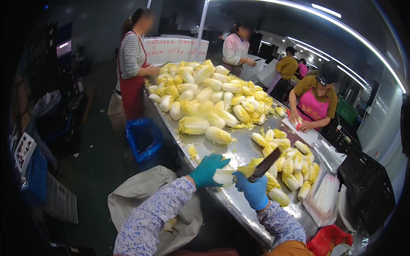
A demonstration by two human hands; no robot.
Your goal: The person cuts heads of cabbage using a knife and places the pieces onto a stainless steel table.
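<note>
While left hand (209,170) grips cabbage (223,176) and right hand (253,190) knife (267,163), a sack (127,198) holds scraps (170,224).

The left glove (208,171) is teal green, the right glove (253,192) plain blue (an unmatched pair). Both sleeves (149,218) are pale with a blue-violet floral print; orange-brown cloth (290,248) meets the right one's upper end.

Held cabbage (223,176) partly hidden, faces (147,20) blurred, left sleeve (149,217) cut off
</note>
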